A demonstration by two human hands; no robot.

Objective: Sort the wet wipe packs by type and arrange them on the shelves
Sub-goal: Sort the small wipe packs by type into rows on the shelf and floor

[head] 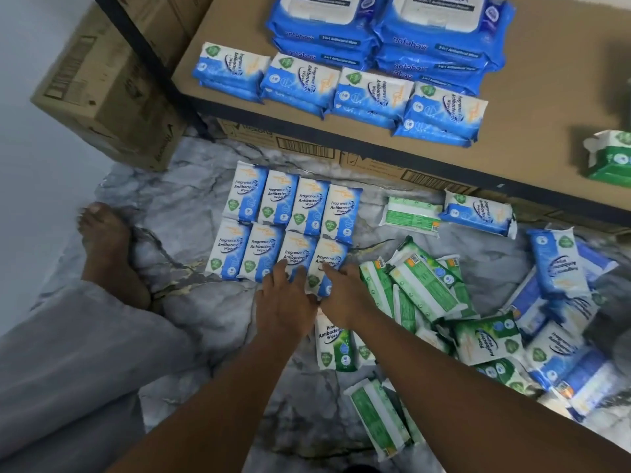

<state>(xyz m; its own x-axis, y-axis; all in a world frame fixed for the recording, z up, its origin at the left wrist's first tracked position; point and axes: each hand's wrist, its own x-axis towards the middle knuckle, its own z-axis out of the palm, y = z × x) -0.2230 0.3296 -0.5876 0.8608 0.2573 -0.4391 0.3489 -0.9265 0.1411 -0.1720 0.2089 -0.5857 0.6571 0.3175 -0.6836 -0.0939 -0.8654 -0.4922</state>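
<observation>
Lengthwise toward shelf: blue packs under left hand, right hand.

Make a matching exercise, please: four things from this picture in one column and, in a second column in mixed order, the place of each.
Things
1. large Antabax packs
2. grid of eight blue packs
3. heap of green packs
4. large cardboard box

Places
A. floor, right side
B. left of the black shelf post
C. back of the shelf
D. floor, centre

Pairs: 1-C, 2-D, 3-A, 4-B
</observation>
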